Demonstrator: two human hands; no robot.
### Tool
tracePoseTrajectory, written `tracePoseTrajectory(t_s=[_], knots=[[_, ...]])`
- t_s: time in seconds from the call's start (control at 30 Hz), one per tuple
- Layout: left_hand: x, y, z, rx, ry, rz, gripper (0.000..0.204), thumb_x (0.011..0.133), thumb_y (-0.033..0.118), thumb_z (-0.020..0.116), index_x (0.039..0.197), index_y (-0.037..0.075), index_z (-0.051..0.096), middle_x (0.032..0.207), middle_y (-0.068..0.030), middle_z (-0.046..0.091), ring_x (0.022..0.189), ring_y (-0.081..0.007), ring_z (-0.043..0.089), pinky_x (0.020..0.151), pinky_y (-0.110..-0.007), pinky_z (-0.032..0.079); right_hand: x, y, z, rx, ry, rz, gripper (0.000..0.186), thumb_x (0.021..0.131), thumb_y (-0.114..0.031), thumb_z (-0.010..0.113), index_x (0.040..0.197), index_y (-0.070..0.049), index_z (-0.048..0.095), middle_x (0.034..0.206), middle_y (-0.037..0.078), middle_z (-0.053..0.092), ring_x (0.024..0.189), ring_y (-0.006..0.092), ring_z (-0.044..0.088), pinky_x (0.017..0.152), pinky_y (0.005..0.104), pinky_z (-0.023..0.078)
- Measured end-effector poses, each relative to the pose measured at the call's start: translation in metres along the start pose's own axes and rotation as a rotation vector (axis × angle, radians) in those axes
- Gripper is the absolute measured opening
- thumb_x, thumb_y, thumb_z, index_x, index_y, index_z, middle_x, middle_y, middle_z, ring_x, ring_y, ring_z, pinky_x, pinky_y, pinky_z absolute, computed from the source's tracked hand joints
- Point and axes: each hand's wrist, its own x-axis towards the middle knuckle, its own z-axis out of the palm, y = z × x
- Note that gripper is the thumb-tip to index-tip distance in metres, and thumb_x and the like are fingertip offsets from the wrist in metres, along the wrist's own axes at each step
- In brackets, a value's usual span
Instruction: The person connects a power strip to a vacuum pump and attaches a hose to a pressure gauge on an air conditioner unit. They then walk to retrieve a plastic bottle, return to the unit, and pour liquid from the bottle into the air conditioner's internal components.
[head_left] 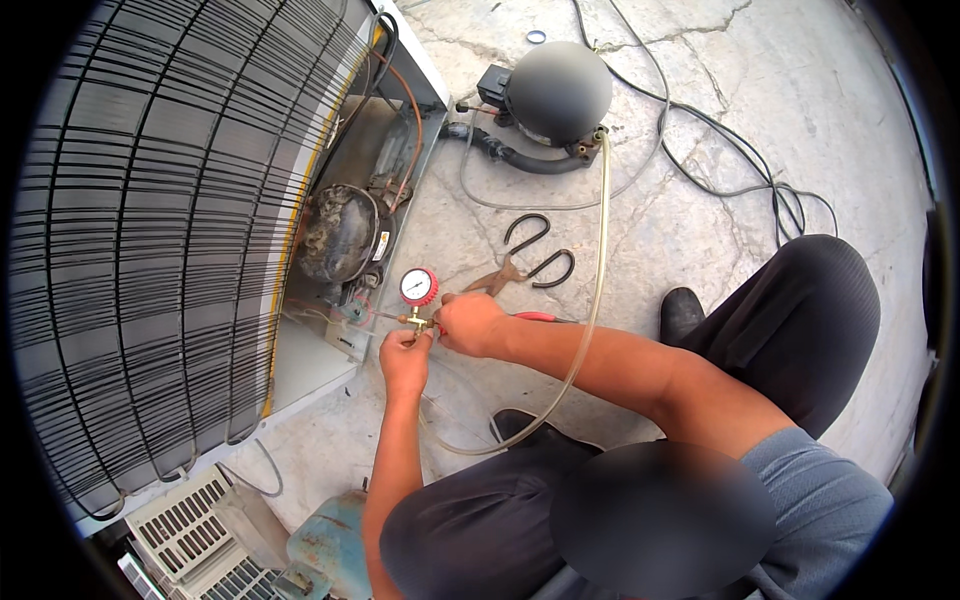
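Observation:
A pressure gauge [418, 287] with a red rim sits upright on a brass fitting [416, 321] beside the fridge's lower compartment. My left hand [405, 365] grips that fitting from below. My right hand [468, 322] is closed on its right side, at a red part partly hidden by the fingers. A clear hose [602, 220] loops from the standalone round compressor [560, 90] over my right forearm. Scissors with black loop handles [540, 265] lie just beyond my right hand, and a red-handled tool [535, 316] lies partly behind that wrist.
At left stands a fridge's condenser grid [150, 220], with a dirty compressor [338, 232] in its base. Dark cables [720, 190] cross the cracked concrete floor [680, 270]. Plastic grilles [180, 520] and a teal metal object [325, 540] lie at lower left. My knees frame the work.

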Motion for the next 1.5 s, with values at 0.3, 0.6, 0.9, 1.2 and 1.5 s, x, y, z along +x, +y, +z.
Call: tracePoseTrajectory(t_s=[0.3, 0.6, 0.9, 1.2, 1.5], knots=[[-0.001, 0.009, -0.006, -0.025, -0.057, -0.120, 0.016, 0.085, 0.010, 0.069, 0.088, -0.006, 0.068, 0.077, -0.0062, 0.068, 0.065, -0.0098, 0.057, 0.060, -0.027, 0.043, 0.001, 0.000, 0.004, -0.009, 0.004, 0.007, 0.029, 0.080, -0.030, 0.072, 0.096, -0.005, 0.072, 0.103, 0.015, 0.064, 0.091, 0.0335, 0.067, 0.080, 0.0445, 0.054], [-0.001, 0.007, 0.001, 0.045, -0.002, 0.006, 0.018, 0.087, 0.014, 0.069, 0.092, -0.003, 0.066, 0.073, -0.0020, 0.063, 0.053, -0.0067, 0.046, 0.049, -0.026, 0.036, -0.001, -0.002, 0.000, -0.016, -0.014, 0.019, 0.032, 0.078, -0.029, 0.074, 0.098, -0.004, 0.072, 0.108, 0.015, 0.066, 0.097, 0.0321, 0.068, 0.082, 0.0428, 0.055], [-0.004, 0.025, -0.007, -0.129, -0.105, -0.204, 0.017, 0.087, 0.016, 0.068, 0.084, 0.000, 0.070, 0.067, -0.0040, 0.062, 0.050, -0.0075, 0.048, 0.040, -0.027, 0.031, 0.001, -0.002, 0.001, -0.039, -0.026, 0.028, 0.031, 0.080, -0.029, 0.073, 0.098, -0.005, 0.071, 0.110, 0.015, 0.066, 0.097, 0.0321, 0.068, 0.082, 0.0426, 0.055], [-0.004, 0.025, -0.003, 0.027, -0.134, -0.214, 0.020, 0.088, 0.015, 0.068, 0.082, -0.004, 0.070, 0.061, -0.0010, 0.060, 0.051, -0.0110, 0.052, 0.049, -0.028, 0.040, 0.001, -0.002, -0.001, -0.059, -0.025, 0.018, 0.032, 0.080, -0.029, 0.073, 0.098, -0.003, 0.071, 0.108, 0.015, 0.066, 0.096, 0.0319, 0.068, 0.082, 0.0425, 0.055], [-0.015, 0.026, 0.004, 0.403, 0.067, 0.229, 0.027, 0.089, 0.020, 0.066, 0.082, -0.005, 0.068, 0.064, -0.0119, 0.063, 0.059, -0.0200, 0.058, 0.059, -0.039, 0.044, 0.000, 0.000, -0.002, -0.025, 0.012, 0.014, 0.030, 0.079, -0.027, 0.073, 0.096, -0.002, 0.070, 0.107, 0.015, 0.066, 0.095, 0.0326, 0.068, 0.081, 0.0435, 0.055]])
